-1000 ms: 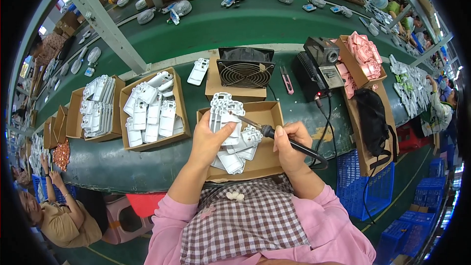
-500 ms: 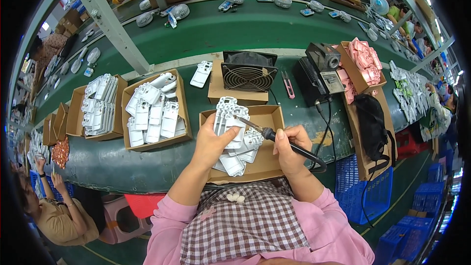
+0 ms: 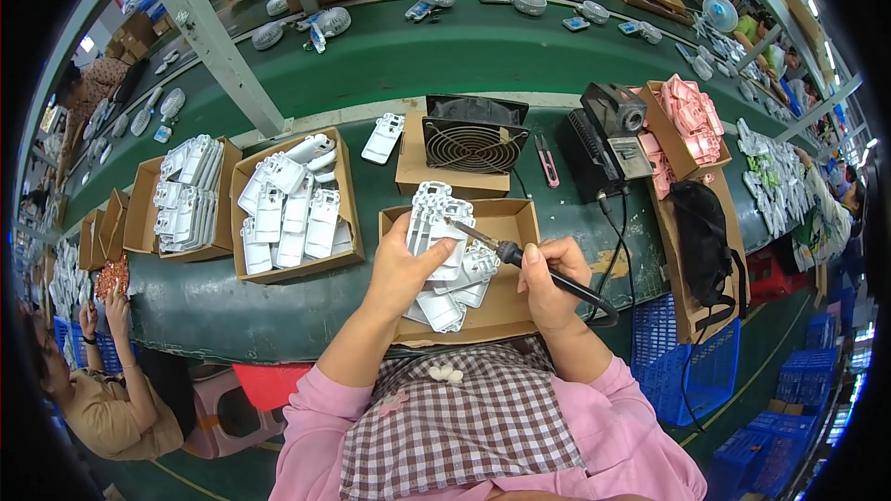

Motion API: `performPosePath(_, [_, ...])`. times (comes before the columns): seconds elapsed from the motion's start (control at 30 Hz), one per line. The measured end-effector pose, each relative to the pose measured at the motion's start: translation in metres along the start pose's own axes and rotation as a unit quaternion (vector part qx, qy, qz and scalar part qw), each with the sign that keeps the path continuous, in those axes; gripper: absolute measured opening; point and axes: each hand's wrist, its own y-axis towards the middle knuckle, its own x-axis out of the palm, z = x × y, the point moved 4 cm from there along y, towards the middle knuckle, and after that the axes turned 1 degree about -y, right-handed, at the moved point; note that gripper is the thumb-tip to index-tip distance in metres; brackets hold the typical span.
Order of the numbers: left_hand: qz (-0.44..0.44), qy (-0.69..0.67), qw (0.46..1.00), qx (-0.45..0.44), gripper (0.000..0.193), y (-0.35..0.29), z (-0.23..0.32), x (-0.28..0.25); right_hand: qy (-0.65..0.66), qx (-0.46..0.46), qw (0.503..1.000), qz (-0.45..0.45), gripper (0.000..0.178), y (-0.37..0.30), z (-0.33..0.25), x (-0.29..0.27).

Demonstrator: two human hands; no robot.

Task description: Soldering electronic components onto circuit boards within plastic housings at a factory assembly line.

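Pinching white plastic housings (image 3: 434, 207) between thumb and fingers above a shallow cardboard box (image 3: 510, 315) on the counter (image 3: 204, 311), the left hand (image 3: 401, 263) was partly closed, while the right hand (image 3: 557, 288), curled around a soldering iron (image 3: 509, 252), held its tip at the housings.

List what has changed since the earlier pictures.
The row of small fans slid left; a co-worker's hand moved up to the copper-coloured pile. The left hand still holds white parts, the right hand the soldering iron, its tip at them.
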Motion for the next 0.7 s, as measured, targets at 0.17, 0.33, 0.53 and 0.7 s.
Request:
performPosePath(0.17, [-0.003,-0.021,1.000,-0.002,0.041,0.001,-0.002,0.000,0.013,-0.012,1.000,0.012,0.014,-0.001,-0.002,-0.002])
performPosePath(0.33, [-0.001,0.006,1.000,0.022,0.044,-0.001,0.002,0.004,0.088,-0.046,0.994,0.041,0.011,-0.004,-0.001,-0.008])
performPosePath(0.53, [0.053,0.039,0.996,0.065,0.030,-0.001,0.003,-0.001,0.028,-0.035,0.999,0.000,0.010,-0.007,-0.008,-0.004])
performPosePath(0.7, [0.067,0.055,0.993,0.077,0.027,0.000,-0.002,-0.006,-0.050,-0.044,0.997,-0.028,0.011,-0.003,-0.008,0.001])
